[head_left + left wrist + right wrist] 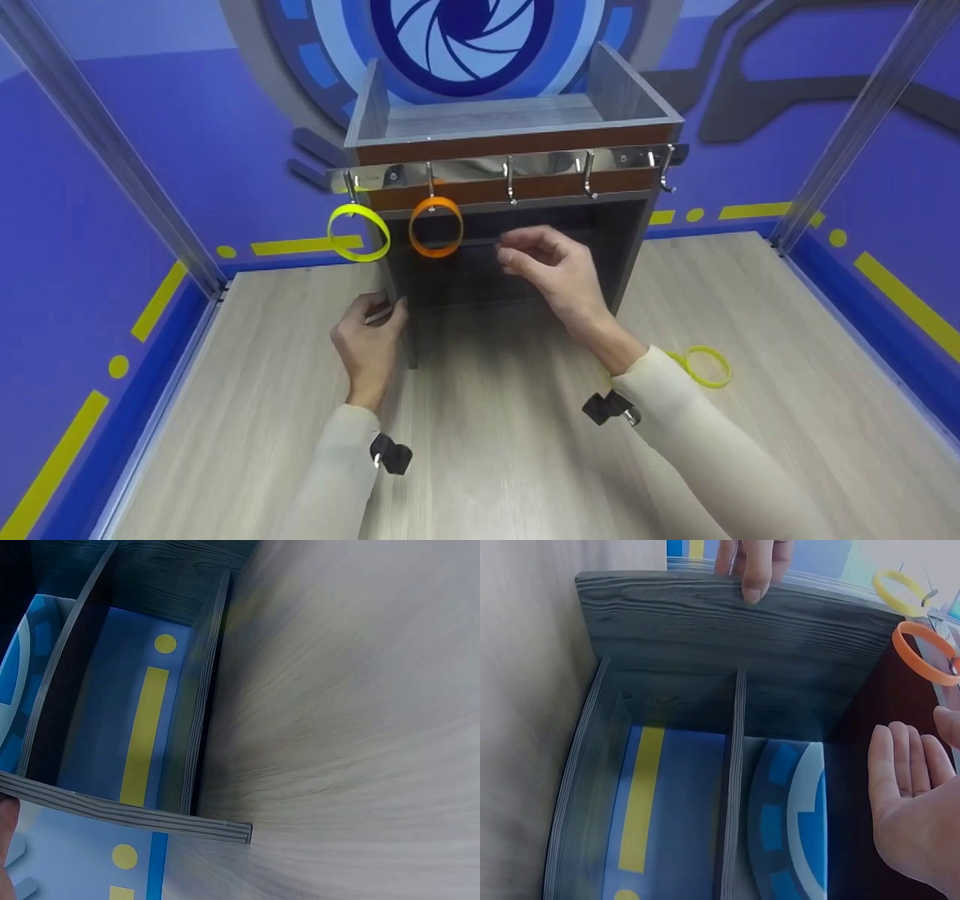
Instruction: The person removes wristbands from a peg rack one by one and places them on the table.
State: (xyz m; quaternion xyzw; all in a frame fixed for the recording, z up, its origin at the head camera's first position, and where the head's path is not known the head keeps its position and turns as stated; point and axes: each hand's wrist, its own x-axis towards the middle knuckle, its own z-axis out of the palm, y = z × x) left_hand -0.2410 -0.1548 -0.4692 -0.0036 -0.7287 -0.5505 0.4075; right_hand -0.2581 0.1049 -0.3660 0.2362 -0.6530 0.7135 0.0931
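Note:
My left hand [369,336] pinches the front edge of the grey shelf unit's left side panel [727,630], with the thumb on the inner face and other fingers behind. In the right wrist view, part of that hand [754,562] shows over the panel's edge. My right hand [559,277] hovers before the unit's dark opening, fingers loosely bent, holding nothing. A yellow ring [334,244] hangs on the leftmost hook [350,184]. Beside it, an orange ring [412,232] hangs on the second hook [430,180]. Three more hooks on the metal rail [480,169] carry no rings.
Yellow rings [729,367] lie on the wooden floor board [480,465], partly hidden by my right sleeve. An open tray top [487,114] forms the unit's upper part. Blue printed walls [150,112] with metal corner posts [862,120] enclose the space.

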